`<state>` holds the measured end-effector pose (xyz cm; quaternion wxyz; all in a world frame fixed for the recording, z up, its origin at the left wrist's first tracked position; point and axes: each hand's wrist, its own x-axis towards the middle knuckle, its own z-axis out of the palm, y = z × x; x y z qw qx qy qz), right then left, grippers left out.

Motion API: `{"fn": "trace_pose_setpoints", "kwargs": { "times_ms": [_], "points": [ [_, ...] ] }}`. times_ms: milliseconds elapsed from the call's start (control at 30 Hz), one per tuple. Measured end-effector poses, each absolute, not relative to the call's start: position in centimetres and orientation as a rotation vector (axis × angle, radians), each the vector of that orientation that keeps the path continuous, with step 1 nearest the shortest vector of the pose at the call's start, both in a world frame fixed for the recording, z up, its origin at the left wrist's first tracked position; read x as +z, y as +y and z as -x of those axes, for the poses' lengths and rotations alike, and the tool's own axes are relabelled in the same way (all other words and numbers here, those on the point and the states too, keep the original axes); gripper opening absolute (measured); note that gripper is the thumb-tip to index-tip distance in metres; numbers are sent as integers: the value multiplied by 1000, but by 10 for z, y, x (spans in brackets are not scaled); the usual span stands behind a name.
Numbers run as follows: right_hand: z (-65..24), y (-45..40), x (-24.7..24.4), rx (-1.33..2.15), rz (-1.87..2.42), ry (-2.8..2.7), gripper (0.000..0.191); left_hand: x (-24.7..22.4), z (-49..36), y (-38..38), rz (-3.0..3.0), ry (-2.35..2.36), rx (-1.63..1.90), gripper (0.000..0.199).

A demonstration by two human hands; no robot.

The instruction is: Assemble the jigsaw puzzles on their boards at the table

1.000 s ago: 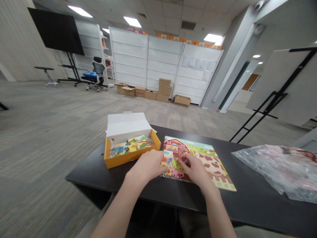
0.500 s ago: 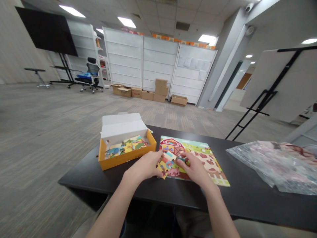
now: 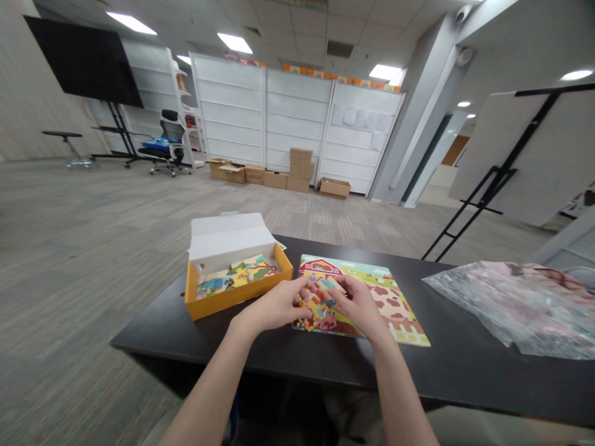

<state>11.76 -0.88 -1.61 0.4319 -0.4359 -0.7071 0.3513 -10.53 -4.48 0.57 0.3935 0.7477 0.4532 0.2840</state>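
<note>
Between both hands, over the near-left part of the printed board: a flat yellow, multicoloured cluster of jigsaw pieces (image 3: 317, 310). Pinched at its left edge by the left hand (image 3: 277, 305), grip narrowed to thumb and fingertips. Close against the cluster's upper right, at the fingertips of the right hand (image 3: 360, 305): a pale cream jigsaw piece with teal marking (image 3: 335, 284), grip nearly closed on it. Cannot tell whether joined to the cluster or merely overlapping.

Key relation: pale piece to the far right of the cluster, right hand nearer to it, left hand nearer to the cluster. Cluster's long axis apparently slanting from near left to far right. Exact seam hidden by fingers.

Underneath: thin rectangular farm-scene board (image 3: 395, 310), long axis left to right, printed with a red barn, cream-and-brown patches and a white fence. Flat, stiff-looking, flush on the smooth black worktop (image 3: 223, 341).

Left of the board: shallow orange cardboard box (image 3: 242, 296), white-lined lid raised, with a jumble of flat, bright jigsaw pieces (image 3: 242, 272) inside. Well to the right: crinkled, shiny clear plastic bag (image 3: 511, 303), pinkish contents unclear.
</note>
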Motion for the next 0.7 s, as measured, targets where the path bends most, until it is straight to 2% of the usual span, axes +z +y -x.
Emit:
{"fn": "trace_pose_setpoints", "kwargs": {
  "times_ms": [133, 267, 367, 700],
  "points": [
    [-120, -9, -8, 776, 1092, -1569, 29, 10, 108, -44, -1734, 1056, 822, 34],
    [-121, -12, 3, 977, 1006, -1331, 38, 11, 108, -39, -1664, 1210, 998, 20],
    [-119, -14, 5, 1136, 978, -1406, 39, 9, 102, -35, -1576, 1166, 1120, 20],
    [-105, -6, -12, 1077, 983, -1400, 39, 6, 70, -36, -1553, 1029, 1209, 28]
  ]
}}
